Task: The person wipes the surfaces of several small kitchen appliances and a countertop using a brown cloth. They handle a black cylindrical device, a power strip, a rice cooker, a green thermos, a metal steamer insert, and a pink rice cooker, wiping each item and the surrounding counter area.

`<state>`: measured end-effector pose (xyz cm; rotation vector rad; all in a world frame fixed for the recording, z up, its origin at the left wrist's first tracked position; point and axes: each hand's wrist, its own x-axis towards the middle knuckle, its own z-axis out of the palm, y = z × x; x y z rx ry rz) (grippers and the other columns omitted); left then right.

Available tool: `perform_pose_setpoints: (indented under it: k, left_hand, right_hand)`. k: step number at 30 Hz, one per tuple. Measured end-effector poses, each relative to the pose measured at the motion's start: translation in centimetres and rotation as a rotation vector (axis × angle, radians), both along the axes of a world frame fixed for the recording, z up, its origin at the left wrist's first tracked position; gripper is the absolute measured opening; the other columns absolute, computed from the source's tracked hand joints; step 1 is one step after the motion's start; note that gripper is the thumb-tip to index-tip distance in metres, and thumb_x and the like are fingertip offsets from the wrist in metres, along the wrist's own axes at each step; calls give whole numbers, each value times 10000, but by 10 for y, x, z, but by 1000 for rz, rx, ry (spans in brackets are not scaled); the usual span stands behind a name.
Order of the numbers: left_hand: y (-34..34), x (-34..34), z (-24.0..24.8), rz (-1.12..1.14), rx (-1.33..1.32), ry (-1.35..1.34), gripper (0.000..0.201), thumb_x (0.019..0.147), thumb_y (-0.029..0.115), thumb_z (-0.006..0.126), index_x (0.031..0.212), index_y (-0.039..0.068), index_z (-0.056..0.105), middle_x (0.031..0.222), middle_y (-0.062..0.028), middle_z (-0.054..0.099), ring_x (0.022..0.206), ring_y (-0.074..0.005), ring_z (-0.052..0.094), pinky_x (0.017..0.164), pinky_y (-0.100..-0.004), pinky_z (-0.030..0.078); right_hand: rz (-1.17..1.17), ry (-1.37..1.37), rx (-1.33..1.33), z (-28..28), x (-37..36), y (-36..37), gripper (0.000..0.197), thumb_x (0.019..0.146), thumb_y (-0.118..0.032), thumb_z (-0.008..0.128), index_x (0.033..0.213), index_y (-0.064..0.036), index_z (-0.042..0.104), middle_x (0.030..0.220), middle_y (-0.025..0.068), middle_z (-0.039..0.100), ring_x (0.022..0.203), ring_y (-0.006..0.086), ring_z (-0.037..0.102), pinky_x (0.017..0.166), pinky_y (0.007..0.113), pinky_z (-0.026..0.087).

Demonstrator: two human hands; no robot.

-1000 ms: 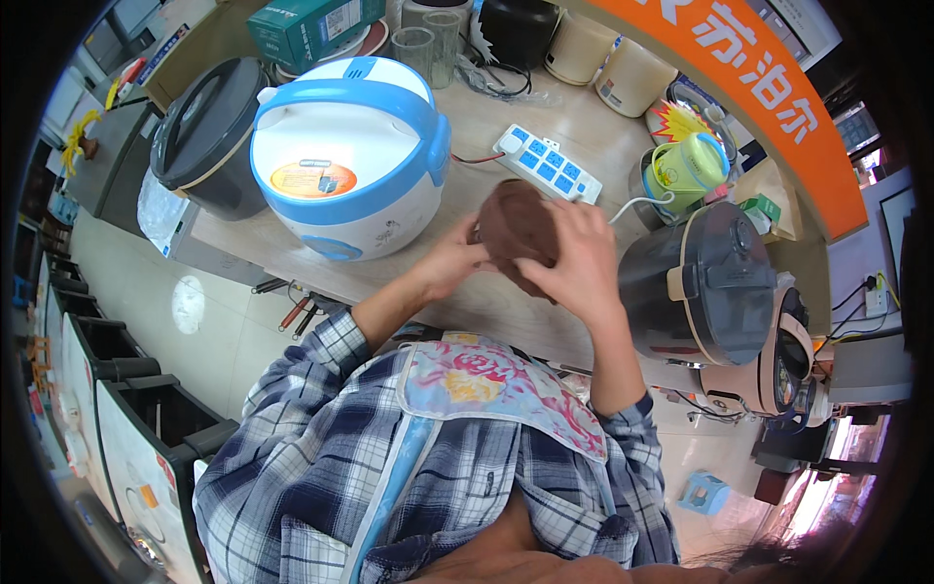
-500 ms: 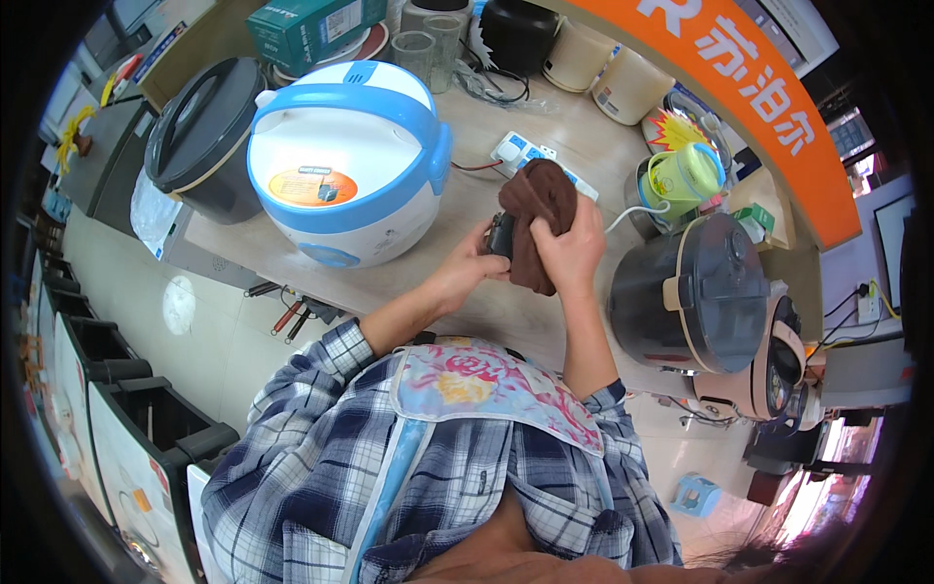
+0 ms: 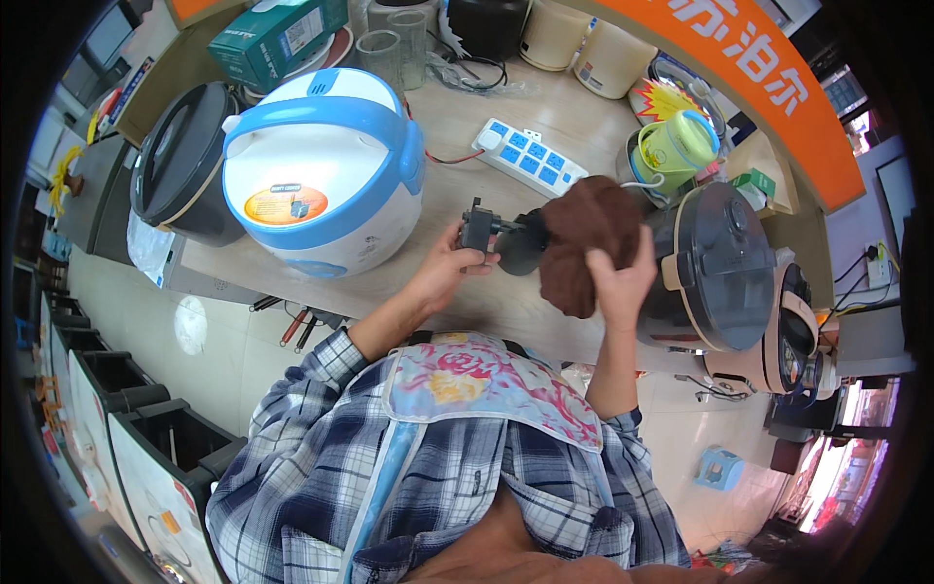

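Nearest is the flowered apron (image 3: 496, 389), worn over a checked shirt (image 3: 311, 462). Just beyond it, over the counter (image 3: 516, 307), the left hand (image 3: 446, 277) has thumb and fingers closed on the boxy end of a small black gadget (image 3: 477, 230). A stem appears to join that end to a dark round piece (image 3: 520, 249) on the right. The right hand (image 3: 623, 282) clamps a bunched brown cloth (image 3: 589, 243) between thumb and fingers. The cloth overlaps the round piece in view; whether they touch, I cannot tell.

For good handling, the left grip should sit firmly on the boxy end so the stem cannot twist, and the cloth is best gathered into a neat pad, with no loose fold to snag on jutting parts.

Farther out, a blue-and-white cooker (image 3: 321, 165) stands to the left and a dark cooker (image 3: 725, 273) to the right. Past the hands lies a power strip (image 3: 530, 161), best given plenty of room; beyond are cream pots (image 3: 615, 63).
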<state>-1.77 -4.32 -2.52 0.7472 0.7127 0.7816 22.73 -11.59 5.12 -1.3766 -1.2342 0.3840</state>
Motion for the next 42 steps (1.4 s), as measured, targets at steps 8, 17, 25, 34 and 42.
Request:
perform_pose_setpoints:
  k: [8, 17, 25, 34, 42]
  left_hand:
    - [2, -3, -10, 23, -5, -10, 595, 874, 27, 545, 1458, 39, 436, 1328, -155, 612, 1132, -300, 670, 923, -388, 556]
    - [24, -14, -21, 46, 235, 201, 687, 926, 146, 646, 1542, 35, 361, 1280, -110, 612, 1093, -202, 639, 880, -338, 511]
    - [-31, -30, -37, 154, 207, 355, 688, 938, 293, 718, 1491, 28, 406, 1282, -123, 591, 1118, -186, 584, 899, -328, 483]
    - [-32, 56, -61, 112, 746, 687, 951, 854, 335, 793, 1526, -75, 258, 1483, -259, 404, 1370, -339, 426, 1159, -440, 336]
    - [-16, 46, -61, 91, 697, 436, 1076, 731, 304, 908, 1531, -29, 269, 1442, -211, 473, 1329, -294, 486, 1127, -394, 383]
  right_hand:
    - [-73, 146, -159, -132, -8, -23, 480, 807, -150, 777, 1236, 7, 630, 1152, 128, 710, 1067, 226, 672, 954, 350, 513]
    - [-73, 513, -99, -103, 4, -20, 458, 829, -87, 727, 1252, 51, 617, 1195, 109, 688, 1076, 193, 640, 980, 333, 481]
    - [-50, 518, 21, -75, 22, 14, 593, 811, -85, 709, 1361, 53, 532, 1294, 137, 634, 1161, 232, 610, 1047, 350, 441]
    - [206, 705, -118, -87, 31, 48, 659, 846, -117, 709, 1455, -6, 483, 1360, 131, 598, 1242, 232, 569, 1072, 354, 440]
    - [564, 373, -515, -104, 42, 11, 483, 777, -126, 702, 1242, -8, 651, 1109, 41, 694, 1000, 143, 627, 932, 318, 498]
